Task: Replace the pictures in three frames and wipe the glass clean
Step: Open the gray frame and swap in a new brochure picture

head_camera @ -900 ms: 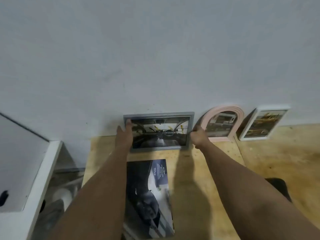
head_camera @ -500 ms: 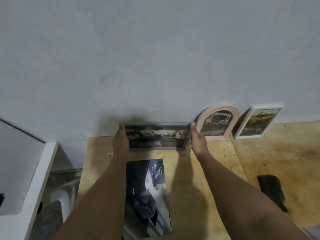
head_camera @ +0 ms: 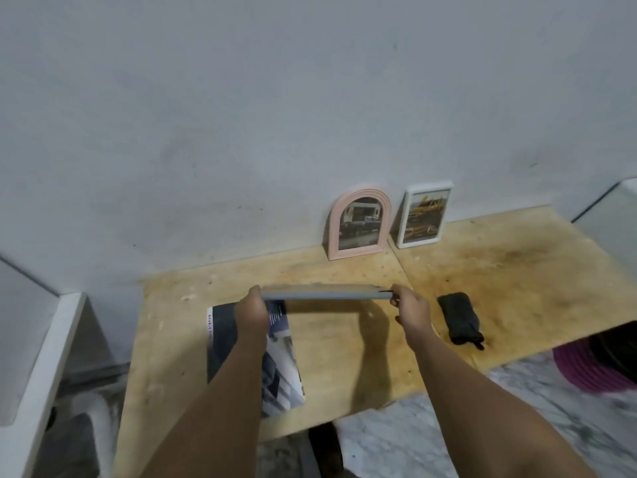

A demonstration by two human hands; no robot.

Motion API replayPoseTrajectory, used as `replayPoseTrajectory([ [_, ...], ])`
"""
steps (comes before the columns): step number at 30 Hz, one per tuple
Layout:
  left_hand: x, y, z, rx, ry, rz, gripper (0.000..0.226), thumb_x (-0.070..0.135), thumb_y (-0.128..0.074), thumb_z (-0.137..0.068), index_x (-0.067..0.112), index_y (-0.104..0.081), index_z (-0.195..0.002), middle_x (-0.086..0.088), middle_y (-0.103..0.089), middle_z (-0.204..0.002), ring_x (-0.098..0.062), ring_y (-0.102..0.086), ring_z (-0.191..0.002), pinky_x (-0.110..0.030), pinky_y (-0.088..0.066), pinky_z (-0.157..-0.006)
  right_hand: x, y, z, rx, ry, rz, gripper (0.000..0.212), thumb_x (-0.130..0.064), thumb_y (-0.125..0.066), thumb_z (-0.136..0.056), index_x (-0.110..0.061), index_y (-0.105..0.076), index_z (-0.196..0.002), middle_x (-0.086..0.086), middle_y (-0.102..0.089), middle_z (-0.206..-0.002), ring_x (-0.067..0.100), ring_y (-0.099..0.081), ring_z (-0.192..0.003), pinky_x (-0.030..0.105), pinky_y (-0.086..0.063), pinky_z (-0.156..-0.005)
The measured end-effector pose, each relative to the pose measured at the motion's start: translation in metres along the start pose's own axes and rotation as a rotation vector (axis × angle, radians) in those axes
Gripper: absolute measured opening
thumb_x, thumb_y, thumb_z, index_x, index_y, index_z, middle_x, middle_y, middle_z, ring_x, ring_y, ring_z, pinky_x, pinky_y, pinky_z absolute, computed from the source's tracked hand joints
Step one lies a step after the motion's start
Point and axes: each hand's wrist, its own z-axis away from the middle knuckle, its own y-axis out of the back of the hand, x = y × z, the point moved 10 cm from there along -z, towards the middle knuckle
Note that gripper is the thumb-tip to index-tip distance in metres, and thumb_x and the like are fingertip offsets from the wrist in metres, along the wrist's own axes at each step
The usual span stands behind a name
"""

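A grey picture frame point(head_camera: 324, 292) hangs flat above the wooden table point(head_camera: 344, 367), seen edge-on, so its glass is hidden. My left hand point(head_camera: 252, 309) grips its left end and my right hand point(head_camera: 410, 309) grips its right end. A dark printed picture sheet point(head_camera: 282, 367) lies on the table under my left forearm. A pink arched frame point(head_camera: 360, 223) and a white rectangular frame point(head_camera: 424, 214) lean upright against the wall at the back. A dark folded cloth point(head_camera: 460, 316) lies on the table to the right of my right hand.
The grey wall point(head_camera: 310, 115) rises right behind the table. A white ledge point(head_camera: 44, 357) stands to the left. Below the table's front edge are a marble floor point(head_camera: 448, 436) and a purple round thing point(head_camera: 593, 367) at the right.
Both hands have lifted the grey frame away from the wall, tipped it flat and brought it toward me over the table. The view has shifted to the right.
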Motion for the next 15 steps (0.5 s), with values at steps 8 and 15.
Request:
replayPoseTrajectory([
  [8,-0.087,-0.037,0.013,-0.071,0.080,-0.037,0.024,0.033,-0.066,-0.090,0.015,-0.076,-0.101,-0.009,-0.072,-0.092,-0.025,-0.068,-0.091,-0.047,-0.057,-0.090,0.068,0.061,-0.029,-0.075,-0.129,0.002,0.034,-0.024,-0.057,-0.102,-0.029,-0.062,-0.135,0.003,-0.066,-0.122,0.032,-0.062,-0.112,0.054,-0.051,-0.096],
  [15,-0.140,-0.055,0.020,-0.076,0.097,-0.380,0.018,0.029,-0.052,-0.098,0.018,-0.066,-0.093,-0.016,-0.068,-0.107,-0.037,-0.064,-0.107,-0.056,-0.051,-0.099,0.088,0.065,-0.071,-0.189,-0.131,0.172,0.033,-0.008,-0.053,-0.101,-0.017,-0.062,-0.132,0.003,-0.065,-0.120,0.020,-0.065,-0.101,0.037,-0.054,-0.082],
])
